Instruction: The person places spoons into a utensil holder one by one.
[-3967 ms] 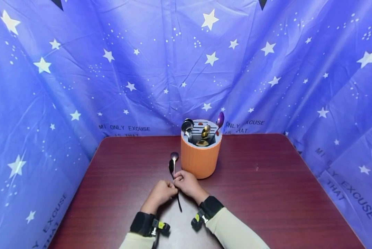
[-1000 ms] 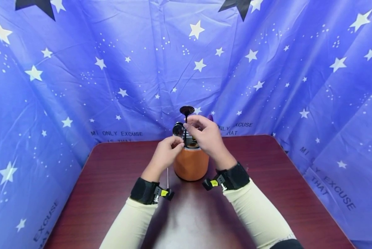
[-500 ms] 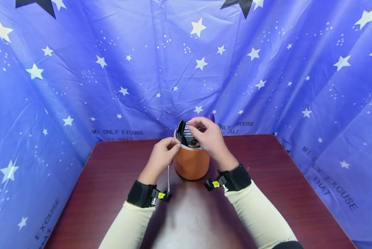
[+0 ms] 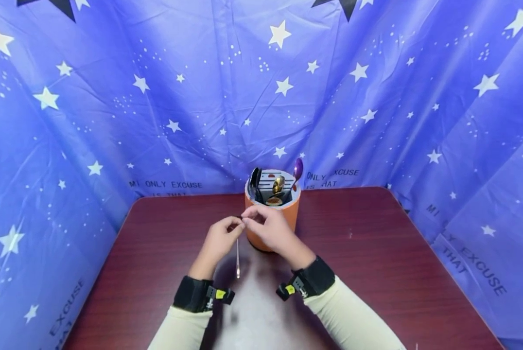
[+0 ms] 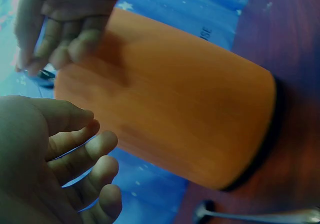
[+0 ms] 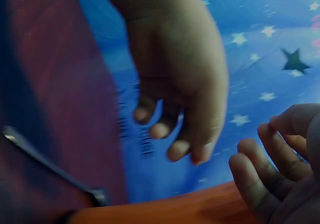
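My left hand [image 4: 219,238] and right hand [image 4: 270,228] meet at the fingertips in front of the orange container [image 4: 293,214] in the head view. Both have loosely bent fingers with nothing visible between them. Below the left fingers a metal spoon [image 4: 237,265] lies on the table; the hands hide its upper part. The left wrist view shows this spoon [image 5: 260,217] beside the container's base. Black spoons [image 4: 255,181] lean at the container's left side. Gold spoons [image 4: 278,184] stand in its middle, and a purple spoon [image 4: 298,167] rises at the right rim.
The dark red table [image 4: 375,272] has rounded back corners. A blue cloth with stars [image 4: 200,97] hangs behind it and along both sides. Each wrist wears a black band with a small camera [image 4: 224,295].
Four seconds ago both hands were at two spoons on the table. The right hand then lowered a black spoon into the container and let go. Both hands have since come down and nearer.
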`<state>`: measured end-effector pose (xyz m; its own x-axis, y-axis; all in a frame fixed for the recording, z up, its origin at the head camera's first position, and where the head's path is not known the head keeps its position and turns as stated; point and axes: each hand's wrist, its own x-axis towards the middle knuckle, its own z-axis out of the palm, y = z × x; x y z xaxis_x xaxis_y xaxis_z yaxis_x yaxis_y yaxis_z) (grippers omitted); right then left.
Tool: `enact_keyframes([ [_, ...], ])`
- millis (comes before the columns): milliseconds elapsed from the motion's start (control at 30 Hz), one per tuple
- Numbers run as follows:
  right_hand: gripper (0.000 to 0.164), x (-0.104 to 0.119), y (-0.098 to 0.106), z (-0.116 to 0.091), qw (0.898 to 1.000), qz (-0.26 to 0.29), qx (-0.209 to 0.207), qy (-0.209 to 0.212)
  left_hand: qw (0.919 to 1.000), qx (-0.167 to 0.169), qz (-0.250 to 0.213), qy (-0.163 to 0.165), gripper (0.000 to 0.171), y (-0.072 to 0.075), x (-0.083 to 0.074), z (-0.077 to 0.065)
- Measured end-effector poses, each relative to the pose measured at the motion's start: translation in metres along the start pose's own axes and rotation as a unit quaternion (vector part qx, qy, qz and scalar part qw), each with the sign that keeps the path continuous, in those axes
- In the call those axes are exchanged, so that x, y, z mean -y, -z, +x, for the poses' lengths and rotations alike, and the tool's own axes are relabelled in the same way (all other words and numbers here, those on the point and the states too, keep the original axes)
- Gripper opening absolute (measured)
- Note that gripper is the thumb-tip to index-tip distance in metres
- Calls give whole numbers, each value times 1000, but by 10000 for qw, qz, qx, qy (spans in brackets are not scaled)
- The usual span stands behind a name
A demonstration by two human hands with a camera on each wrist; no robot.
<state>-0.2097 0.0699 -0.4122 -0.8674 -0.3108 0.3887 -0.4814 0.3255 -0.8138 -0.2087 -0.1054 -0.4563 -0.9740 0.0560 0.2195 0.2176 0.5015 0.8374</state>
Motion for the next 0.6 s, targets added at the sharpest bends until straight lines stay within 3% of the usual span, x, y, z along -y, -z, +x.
enact_keyframes([
  [367,7,-68,-53,-23,9963,-143,346,-780,9987,62,395,321,9,-22,51,-23],
  [600,6,-91,-76,-34,9911,-286,491,-1208,9937,115,863,705,11,-36,73,-32],
])
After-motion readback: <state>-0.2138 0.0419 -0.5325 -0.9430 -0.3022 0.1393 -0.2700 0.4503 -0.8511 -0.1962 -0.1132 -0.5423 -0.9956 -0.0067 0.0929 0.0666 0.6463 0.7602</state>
